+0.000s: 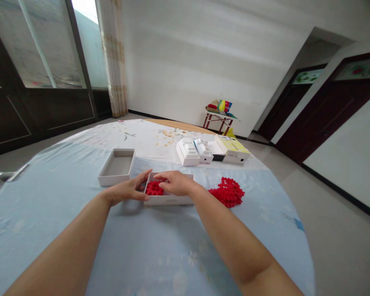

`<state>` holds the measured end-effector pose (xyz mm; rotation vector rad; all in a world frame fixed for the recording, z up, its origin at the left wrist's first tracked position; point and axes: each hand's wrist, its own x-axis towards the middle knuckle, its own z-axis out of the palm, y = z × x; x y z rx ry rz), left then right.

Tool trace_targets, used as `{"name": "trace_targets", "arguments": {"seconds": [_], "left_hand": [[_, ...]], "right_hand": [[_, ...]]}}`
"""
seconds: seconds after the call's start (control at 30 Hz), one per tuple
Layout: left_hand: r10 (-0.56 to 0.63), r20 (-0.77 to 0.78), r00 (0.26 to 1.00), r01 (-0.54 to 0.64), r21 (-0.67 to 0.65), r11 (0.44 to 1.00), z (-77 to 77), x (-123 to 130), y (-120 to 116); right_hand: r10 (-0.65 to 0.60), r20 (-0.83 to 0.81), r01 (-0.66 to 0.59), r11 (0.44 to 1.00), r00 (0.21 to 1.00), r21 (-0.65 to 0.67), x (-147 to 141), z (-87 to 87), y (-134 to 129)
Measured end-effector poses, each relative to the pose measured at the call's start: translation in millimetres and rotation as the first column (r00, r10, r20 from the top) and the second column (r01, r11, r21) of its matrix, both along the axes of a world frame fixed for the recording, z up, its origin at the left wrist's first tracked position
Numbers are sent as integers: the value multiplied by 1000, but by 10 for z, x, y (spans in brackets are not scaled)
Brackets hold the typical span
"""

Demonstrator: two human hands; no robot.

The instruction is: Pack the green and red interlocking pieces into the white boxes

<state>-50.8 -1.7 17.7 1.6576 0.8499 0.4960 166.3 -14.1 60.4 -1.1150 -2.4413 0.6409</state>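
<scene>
Two hands at one white box

From the white box [169, 200], the main heap of red pieces [231, 193] lies at three o'clock on the tabletop [142, 246]; more red shows at the box's left end. The left hand [131, 189] has its grip clamped about that end, thumb at the near corner, fingers at the far one. The right hand [176, 183] reaches inside, fingers at the red; whether its grip is apart or pinching a piece cannot be told.

The step in hand looks like placing or arranging pieces there; the next move likely calls for lifting the fingers over the rim while the left steadies.

A white tray [114, 181] stands just beside at ten o'clock, white cartons [188, 158] at one. Bare cloth runs toward six. Beyond the heap, the tabletop's edge curves past four o'clock.
</scene>
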Motion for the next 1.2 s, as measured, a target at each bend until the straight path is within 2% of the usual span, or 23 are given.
{"name": "trace_targets", "arguments": {"seconds": [0.17,0.27,0.4,0.53,0.7,0.83,0.97,1.07,1.2], "left_hand": [[-20,-1,1000,20,-7,1000,31,11,11],[70,-34,997,-69,31,997,49,24,7],[207,-81,975,-197,118,973,44,57,21],[252,-125,960,-232,153,961,34,88,49],[304,-131,944,-282,163,945,85,133,8],[288,-108,952,-269,162,949,141,187,-50],[363,-157,918,-332,195,923,190,220,-86],[411,-169,896,-371,225,901,215,236,-106],[429,-89,899,-414,145,899,168,242,-94]], "right_hand": [[-83,-156,98,991,984,93,450,187,-223],[-176,-194,193,979,965,72,898,268,-387],[-373,-133,380,924,918,35,1494,279,-566],[-437,-26,437,899,899,19,1880,258,-666],[-408,133,414,910,903,-22,2095,216,-658],[-375,196,389,920,906,-41,2169,166,-597],[-314,204,326,945,927,-25,2167,123,-540],[-317,186,327,945,930,-28,2156,127,-530],[-377,134,382,924,916,-15,2194,189,-582]]}}
